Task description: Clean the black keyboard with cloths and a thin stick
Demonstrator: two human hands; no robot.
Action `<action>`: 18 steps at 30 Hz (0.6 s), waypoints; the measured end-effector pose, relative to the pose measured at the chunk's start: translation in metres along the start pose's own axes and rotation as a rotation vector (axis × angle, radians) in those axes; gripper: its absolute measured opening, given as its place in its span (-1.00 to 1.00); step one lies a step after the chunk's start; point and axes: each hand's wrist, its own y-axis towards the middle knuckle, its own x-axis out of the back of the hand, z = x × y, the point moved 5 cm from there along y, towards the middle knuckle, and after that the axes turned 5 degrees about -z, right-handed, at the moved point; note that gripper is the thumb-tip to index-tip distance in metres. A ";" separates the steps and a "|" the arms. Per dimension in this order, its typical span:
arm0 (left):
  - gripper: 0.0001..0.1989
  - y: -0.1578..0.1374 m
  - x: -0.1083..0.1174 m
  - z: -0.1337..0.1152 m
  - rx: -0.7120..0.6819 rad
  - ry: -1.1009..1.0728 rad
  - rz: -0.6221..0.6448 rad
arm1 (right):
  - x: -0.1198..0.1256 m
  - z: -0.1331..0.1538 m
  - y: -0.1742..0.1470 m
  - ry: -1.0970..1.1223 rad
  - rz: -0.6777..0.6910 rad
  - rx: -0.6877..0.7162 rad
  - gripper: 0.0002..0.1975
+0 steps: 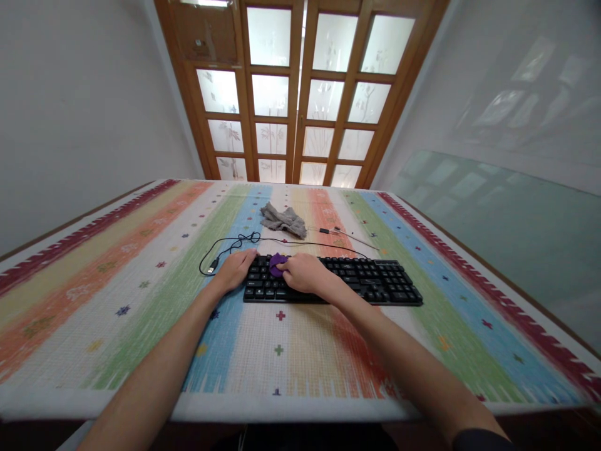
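A black keyboard [361,282] lies lengthwise across the striped tablecloth in front of me. My left hand [236,269] grips its left end, with the fingers along the far left corner. In my right hand [303,272] is a small purple cloth [278,264], pinched and pressed onto the keys in the left part of the keyboard. The fingers under the right hand are partly hidden, and so are the keys beneath it. Behind the keyboard runs its black cable [300,242], bundled in a loop, with the USB plug [213,267] beside my left hand.
A crumpled grey rag [283,220] lies beyond the cable. To its right are a thin stick-like tool [359,239] and a small dark piece [324,231]. The table with its striped cloth [154,300] reaches toward wooden glass-paned doors [293,94].
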 end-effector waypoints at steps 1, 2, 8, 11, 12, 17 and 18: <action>-0.39 0.000 0.000 0.000 0.000 -0.001 0.000 | 0.000 0.000 -0.001 -0.006 0.003 0.001 -0.57; -0.39 0.000 0.000 0.000 0.000 -0.002 0.001 | 0.000 0.000 -0.003 -0.013 0.006 0.003 -0.57; -0.40 0.001 0.000 0.000 -0.014 0.008 -0.001 | -0.002 0.003 -0.003 -0.065 -0.054 0.022 -0.58; -0.40 0.001 0.000 -0.001 -0.020 0.000 -0.001 | -0.003 0.001 0.001 -0.106 -0.087 0.036 -0.58; -0.40 0.001 0.001 -0.001 -0.020 -0.003 -0.001 | -0.003 0.000 0.002 -0.114 -0.088 0.048 -0.57; -0.41 0.001 0.000 0.001 -0.025 0.000 -0.001 | -0.003 -0.004 0.001 -0.124 -0.086 0.107 -0.57; -0.41 0.001 0.000 0.001 -0.023 0.001 -0.002 | -0.004 -0.005 0.000 -0.125 -0.087 0.114 -0.57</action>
